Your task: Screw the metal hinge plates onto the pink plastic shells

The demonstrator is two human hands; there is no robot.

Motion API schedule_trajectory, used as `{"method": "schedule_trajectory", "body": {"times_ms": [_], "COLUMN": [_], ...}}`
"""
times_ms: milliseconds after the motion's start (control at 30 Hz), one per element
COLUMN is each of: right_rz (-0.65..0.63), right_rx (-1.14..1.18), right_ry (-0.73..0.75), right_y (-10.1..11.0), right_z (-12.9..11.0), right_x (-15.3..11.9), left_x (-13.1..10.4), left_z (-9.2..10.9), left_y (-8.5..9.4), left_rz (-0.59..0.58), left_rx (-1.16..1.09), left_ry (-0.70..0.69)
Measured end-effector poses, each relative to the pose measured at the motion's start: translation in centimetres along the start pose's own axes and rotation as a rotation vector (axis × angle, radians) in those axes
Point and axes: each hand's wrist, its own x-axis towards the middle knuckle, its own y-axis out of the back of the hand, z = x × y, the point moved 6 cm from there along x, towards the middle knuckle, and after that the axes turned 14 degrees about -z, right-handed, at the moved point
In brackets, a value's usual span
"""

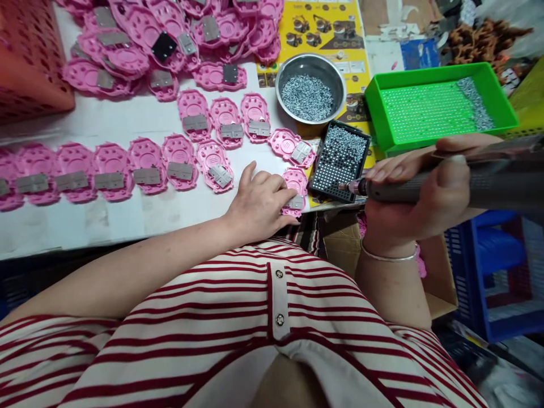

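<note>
My left hand (261, 204) rests at the table's front edge, its thumb and fingers on a pink plastic part (294, 180) that carries a grey plate. Wrapped in my right hand (425, 192) is a dark electric screwdriver (399, 188), its tip pointing left over the front of a black perforated tray (329, 170). Small silver screws lie in the back half of that tray. Another pink part (283, 141) lies tilted just behind the one under my left hand.
Pink parts (147, 164) form a row on the left, with a pile (140, 39) behind. A steel bowl (280, 96) of screws and a green tray (382, 127) stand at the back right. A red basket (29, 56) is at the far left; an open cardboard box (437, 272) sits below the table.
</note>
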Motion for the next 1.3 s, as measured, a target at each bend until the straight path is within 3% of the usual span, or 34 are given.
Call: {"method": "schedule_trajectory", "body": {"times_ms": [467, 933, 1100, 1300], "right_rz": [-0.032, -0.045, -0.03, -0.27], "right_rx": [-0.04, -0.025, 0.067, 0.258], "right_ry": [0.031, 0.004, 0.009, -0.059], "right_y": [0.1, -0.1, -0.4, -4.1], "right_z": [1.5, 1.9, 0.3, -1.4], "right_x": [-0.5, -0.4, -0.2, -1.2], "left_x": [-0.1, -0.4, -0.5, -0.3], "left_z": [0.0, -0.4, -1.0, -1.3], "left_y": [0.1, -0.2, -0.6, -0.8], "left_rz": [0.024, -0.029, 0.016, 0.035], "left_rx": [0.032, -0.029, -0.101, -0.131], "left_ry": [0.009, 0.034, 0.072, 0.102]}}
